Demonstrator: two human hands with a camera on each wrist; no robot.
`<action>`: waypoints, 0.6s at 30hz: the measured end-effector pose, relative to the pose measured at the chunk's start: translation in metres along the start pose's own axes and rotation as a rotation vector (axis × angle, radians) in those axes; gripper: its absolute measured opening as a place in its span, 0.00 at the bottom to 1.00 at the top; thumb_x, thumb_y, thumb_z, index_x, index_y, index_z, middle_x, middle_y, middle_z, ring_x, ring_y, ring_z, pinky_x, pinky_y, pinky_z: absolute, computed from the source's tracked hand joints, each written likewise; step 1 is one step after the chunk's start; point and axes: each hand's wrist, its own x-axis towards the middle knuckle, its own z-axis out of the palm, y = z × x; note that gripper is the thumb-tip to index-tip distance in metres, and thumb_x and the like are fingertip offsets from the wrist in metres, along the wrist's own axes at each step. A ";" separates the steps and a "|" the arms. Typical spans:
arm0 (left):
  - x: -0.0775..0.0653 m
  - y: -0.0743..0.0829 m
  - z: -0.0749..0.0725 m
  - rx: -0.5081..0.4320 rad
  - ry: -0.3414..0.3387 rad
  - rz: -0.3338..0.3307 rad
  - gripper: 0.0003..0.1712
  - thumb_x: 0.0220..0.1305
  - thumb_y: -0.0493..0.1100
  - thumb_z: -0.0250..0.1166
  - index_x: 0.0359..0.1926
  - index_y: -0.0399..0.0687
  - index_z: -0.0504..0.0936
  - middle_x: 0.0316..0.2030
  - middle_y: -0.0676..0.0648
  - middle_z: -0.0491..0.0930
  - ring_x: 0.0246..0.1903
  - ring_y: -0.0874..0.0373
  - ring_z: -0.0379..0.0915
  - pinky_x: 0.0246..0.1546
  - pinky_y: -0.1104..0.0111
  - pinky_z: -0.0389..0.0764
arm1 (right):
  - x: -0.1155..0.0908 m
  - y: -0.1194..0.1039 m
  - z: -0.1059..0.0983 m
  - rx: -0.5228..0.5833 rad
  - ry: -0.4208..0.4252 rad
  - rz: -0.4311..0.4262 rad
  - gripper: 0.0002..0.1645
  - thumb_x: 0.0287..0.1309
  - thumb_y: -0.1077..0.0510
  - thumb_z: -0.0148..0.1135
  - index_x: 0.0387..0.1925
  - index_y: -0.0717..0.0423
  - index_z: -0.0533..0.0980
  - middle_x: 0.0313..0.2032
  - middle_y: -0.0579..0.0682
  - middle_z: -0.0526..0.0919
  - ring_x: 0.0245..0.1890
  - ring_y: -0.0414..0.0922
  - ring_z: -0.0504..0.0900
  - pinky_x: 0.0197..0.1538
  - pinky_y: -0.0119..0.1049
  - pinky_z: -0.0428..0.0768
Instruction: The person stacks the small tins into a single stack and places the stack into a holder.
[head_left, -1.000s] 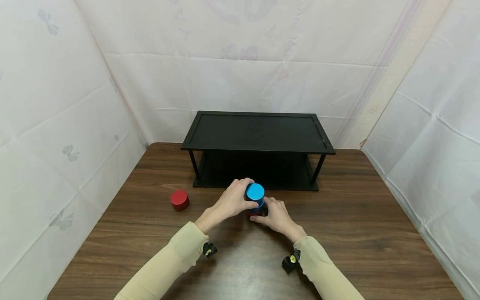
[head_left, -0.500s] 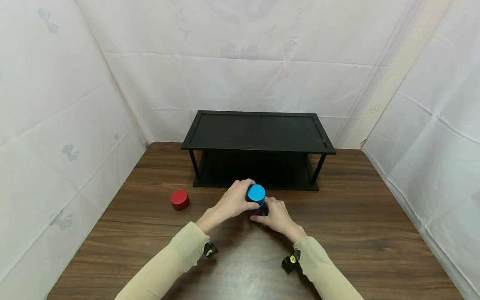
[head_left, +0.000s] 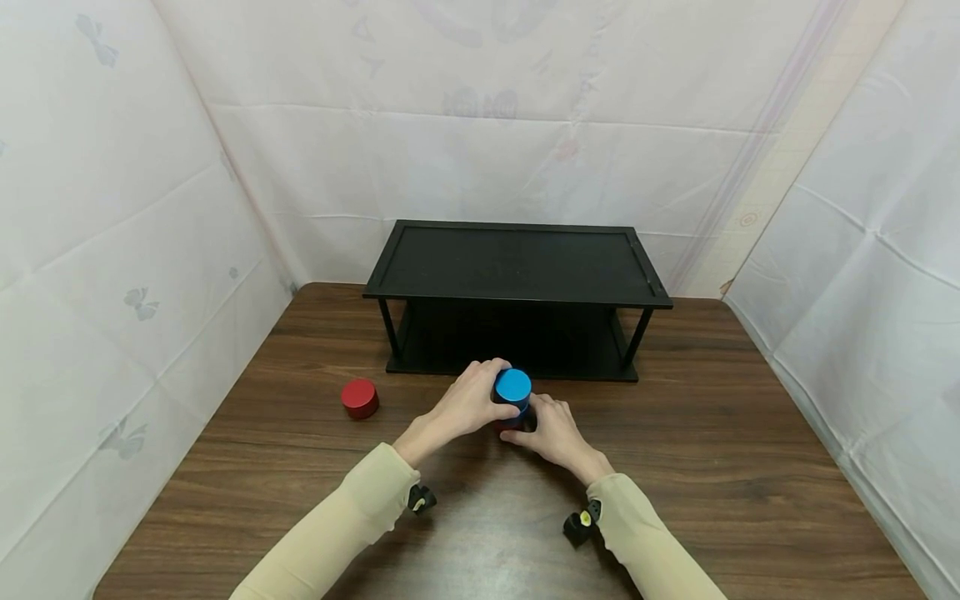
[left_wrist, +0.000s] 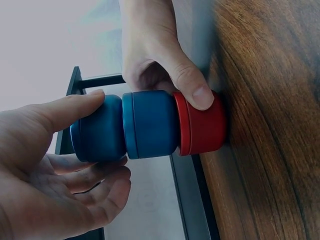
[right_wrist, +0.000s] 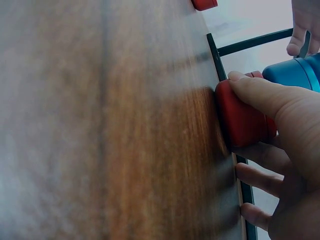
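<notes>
Three small round tins stand in a column on the wooden table. The bottom tin (left_wrist: 206, 131) is red, and the middle tin (left_wrist: 154, 125) is blue. On top is another blue tin (head_left: 513, 384), slightly offset from the one beneath. My left hand (head_left: 467, 402) pinches this top blue tin, thumb on the near side and fingers around the far side. Low at the right, my right hand (head_left: 557, 433) holds the red tin, its thumb across the front in the left wrist view. In the head view, the fingers hide much of the two lower tins.
A second red tin (head_left: 360, 400) sits on the table to the left. Behind the column stands a black two-tier rack (head_left: 517, 262) with thin posts. White patterned cloth (head_left: 465, 167) hangs at the back and both sides of the wooden table (head_left: 712, 467).
The top blue tin and my left hand have shifted very slightly to the right. My right hand stays in place on the red tin.
</notes>
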 end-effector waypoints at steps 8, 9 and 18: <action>0.000 -0.002 -0.001 -0.022 -0.013 -0.002 0.36 0.55 0.48 0.72 0.62 0.41 0.70 0.57 0.42 0.76 0.54 0.47 0.69 0.56 0.53 0.76 | 0.000 0.000 0.000 0.003 -0.003 -0.001 0.37 0.49 0.42 0.72 0.59 0.52 0.73 0.51 0.51 0.82 0.52 0.51 0.78 0.62 0.57 0.66; 0.000 -0.002 0.000 -0.023 -0.014 -0.002 0.36 0.56 0.48 0.72 0.62 0.42 0.70 0.57 0.42 0.76 0.54 0.47 0.69 0.57 0.53 0.76 | 0.000 0.000 0.000 0.004 -0.002 -0.001 0.37 0.49 0.42 0.72 0.59 0.52 0.73 0.51 0.51 0.83 0.52 0.51 0.78 0.62 0.57 0.66; -0.001 -0.006 0.000 -0.061 -0.032 0.000 0.38 0.56 0.49 0.72 0.65 0.43 0.67 0.59 0.42 0.74 0.55 0.47 0.68 0.58 0.52 0.75 | 0.000 -0.001 0.000 0.004 -0.004 0.004 0.37 0.49 0.42 0.72 0.58 0.53 0.74 0.51 0.52 0.83 0.51 0.51 0.78 0.62 0.56 0.66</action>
